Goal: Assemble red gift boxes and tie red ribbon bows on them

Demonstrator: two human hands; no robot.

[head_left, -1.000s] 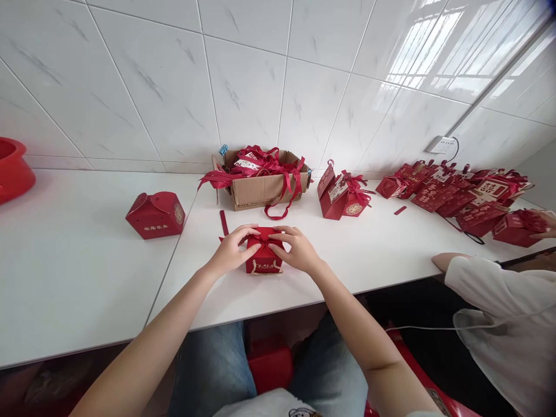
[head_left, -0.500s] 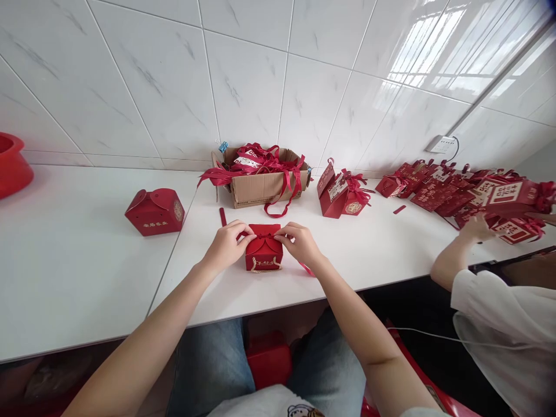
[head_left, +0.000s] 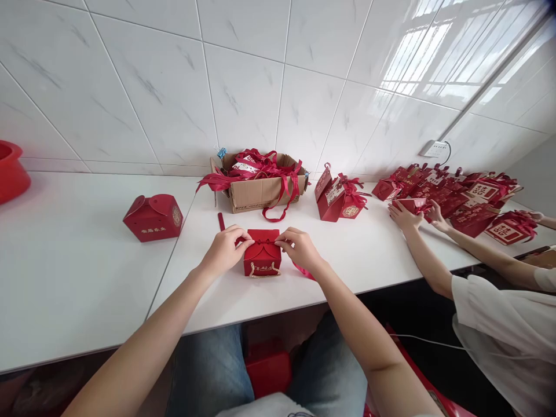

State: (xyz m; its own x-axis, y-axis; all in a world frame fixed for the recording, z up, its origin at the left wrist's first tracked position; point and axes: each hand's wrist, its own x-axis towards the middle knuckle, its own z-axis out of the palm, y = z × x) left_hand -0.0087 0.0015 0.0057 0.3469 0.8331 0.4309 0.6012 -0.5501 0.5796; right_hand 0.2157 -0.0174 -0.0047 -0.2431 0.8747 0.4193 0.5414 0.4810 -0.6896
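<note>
A small red gift box (head_left: 263,263) stands upright on the white table in front of me, with gold lettering and a cream rope handle (head_left: 264,274) on its near side. Across its top runs a dark red ribbon (head_left: 263,241) with a small knot or bow at the middle. My left hand (head_left: 226,248) pinches the ribbon at the left of the box, fingertips together. On the other side my right hand (head_left: 300,249) pinches it likewise. A loose ribbon length (head_left: 304,271) lies on the table, partly behind my right wrist.
Behind the box stands a cardboard box (head_left: 264,193) full of red ribbons. A closed red box (head_left: 154,219) is to the left, two decorated boxes (head_left: 332,200) to the right. At far right a co-worker's hands (head_left: 406,219) handle a red box beside many others. A red basin (head_left: 13,174) sits far left.
My hands keep their pinch on the ribbon, nearly still. At the right, the co-worker's hands have moved leftward to a small red box on the table. The view has shifted slightly.
</note>
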